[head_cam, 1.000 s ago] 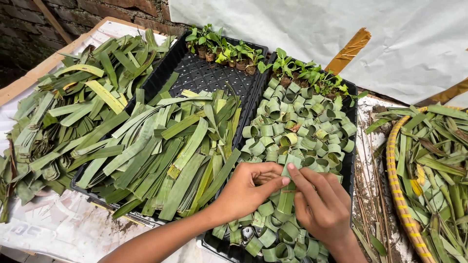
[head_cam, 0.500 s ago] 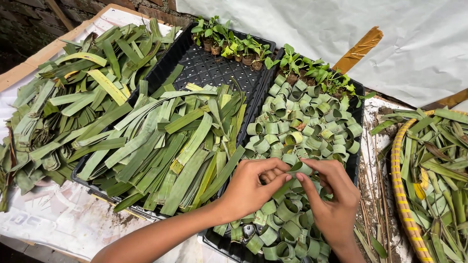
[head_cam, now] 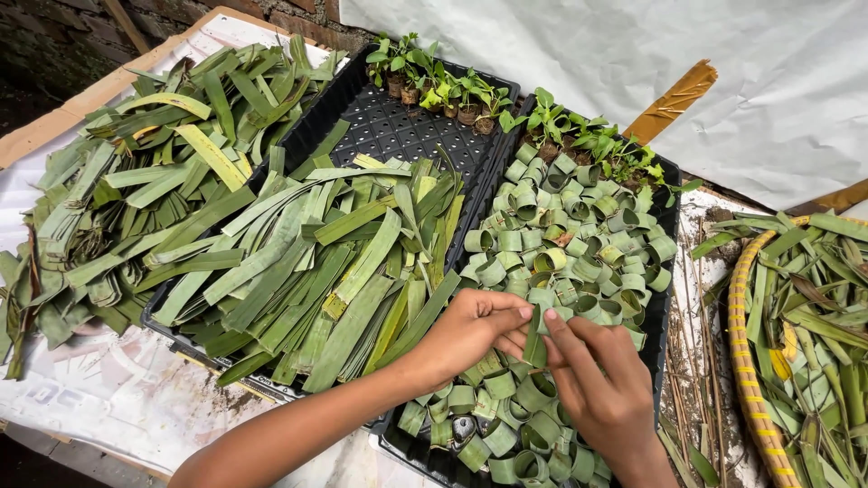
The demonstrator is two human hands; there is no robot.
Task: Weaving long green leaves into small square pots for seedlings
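**Leaf strip pinched over ring tray**

Black tray (head_cam: 667, 194) packed with rolled leaf rings (head_cam: 579, 239); seedlings (head_cam: 592, 145) along its far edge. Left of tray: second black tray (head_cam: 389, 126), near half buried under flat cut leaves (head_cam: 334, 271), small seedling pots (head_cam: 434, 86) at far end. Further left, loose leaf pile (head_cam: 136, 190) on white sheet (head_cam: 99, 398). Right of tray: woven basket (head_cam: 746, 361) with leaf scraps. Over tray's near half: left hand (head_cam: 466, 330) and right hand (head_cam: 601, 384), fingertips meeting, both closed in a pinch on one short leaf strip (head_cam: 535, 339), held upright just above rings. Forearm crossing tray's near-left corner, hiding some rings.
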